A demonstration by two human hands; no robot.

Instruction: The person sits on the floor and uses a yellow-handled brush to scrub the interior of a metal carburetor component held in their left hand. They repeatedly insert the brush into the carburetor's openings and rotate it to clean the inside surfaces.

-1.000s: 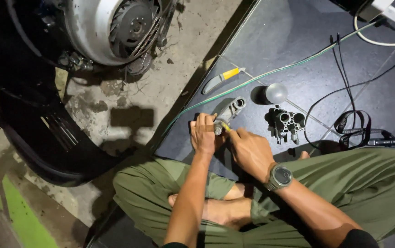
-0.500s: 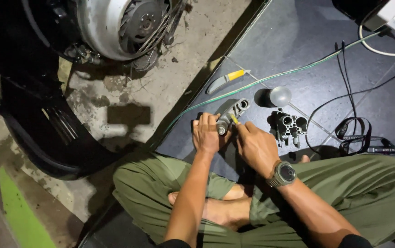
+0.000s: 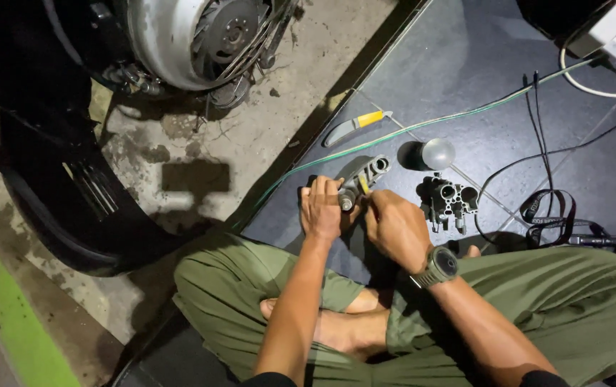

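In the head view, the person sits cross-legged in green trousers at the bottom of the frame, both arms reaching toward the centre. The left hand (image 3: 321, 209) is closed around the near end of a grey metal part (image 3: 362, 179), which rests on the dark mat (image 3: 465, 64) just above centre and angles up to the right. The right hand (image 3: 394, 228), with a wristwatch (image 3: 437, 266) on its wrist, is clenched on a small yellow-handled tool (image 3: 362, 184) whose tip touches the metal part. Just right of the hands stands a dark ported metal block (image 3: 450, 201), and above it lies a light bulb (image 3: 433, 153). A yellow-handled knife (image 3: 354, 124) lies further up the mat, beside a thin green wire (image 3: 422, 127) running diagonally toward the upper right. Black cables (image 3: 548, 143) trail along the right side. In the upper left, on bare concrete, a motor with a fan wheel (image 3: 200, 36) sits above a black plastic fairing (image 3: 71, 208).
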